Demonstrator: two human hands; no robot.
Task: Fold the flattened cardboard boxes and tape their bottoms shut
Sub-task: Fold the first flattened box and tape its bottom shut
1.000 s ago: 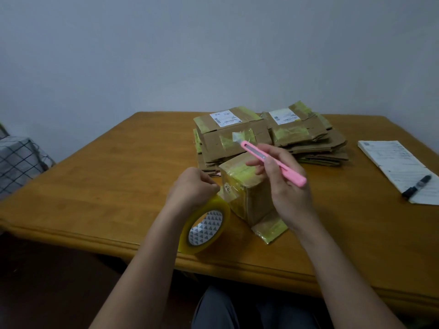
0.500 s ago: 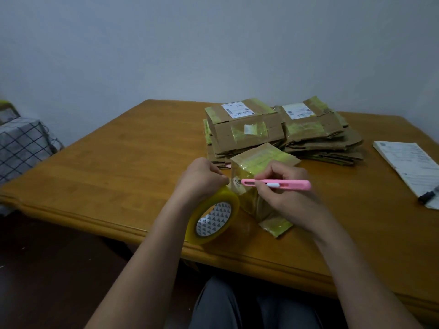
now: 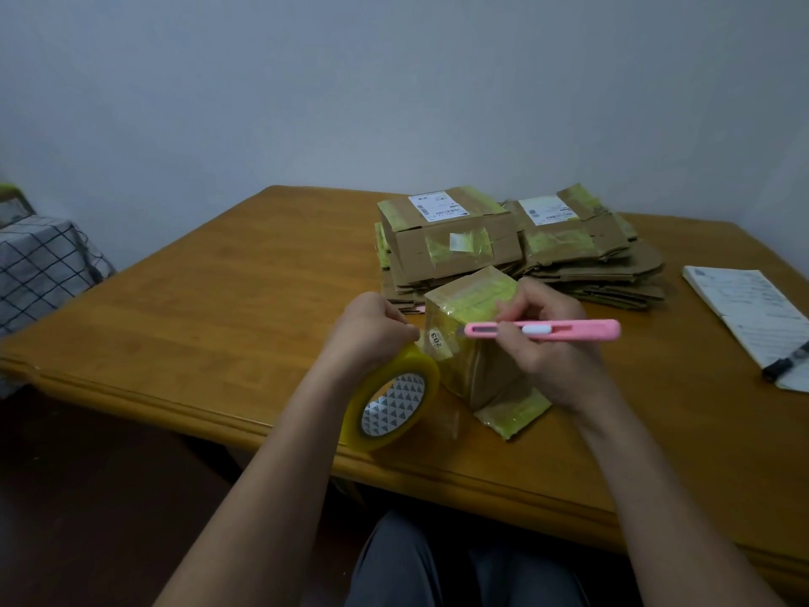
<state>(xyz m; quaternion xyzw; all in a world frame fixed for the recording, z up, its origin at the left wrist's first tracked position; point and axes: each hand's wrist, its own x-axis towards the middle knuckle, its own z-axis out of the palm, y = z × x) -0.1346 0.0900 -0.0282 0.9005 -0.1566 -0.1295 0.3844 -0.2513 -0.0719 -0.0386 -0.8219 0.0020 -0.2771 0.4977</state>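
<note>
Head view. A folded cardboard box [image 3: 470, 339], its faces covered in yellowish tape, stands on the wooden tabletop [image 3: 227, 308] near the front edge, with one flap [image 3: 512, 409] lying flat on the tabletop toward the person. A small label reading "203" sits on the box's left face. The left hand [image 3: 372, 335] has its fingers curled round the top of a roll of clear yellowish packing tape [image 3: 394, 405], which is held upright just left of the box, the knuckles close to the box's left face; whether a strip runs from roll to box cannot be told. The right hand [image 3: 547, 343] grips a pink utility knife [image 3: 543, 330] lying roughly level, its tip at the box's upper left face. Behind the box lie two stacks of flattened cardboard boxes [image 3: 516, 247], side by side, the top pieces bearing white shipping labels. Well to the right rest a notepad [image 3: 744, 308] and a black marker [image 3: 786, 365] on its near end.
</note>
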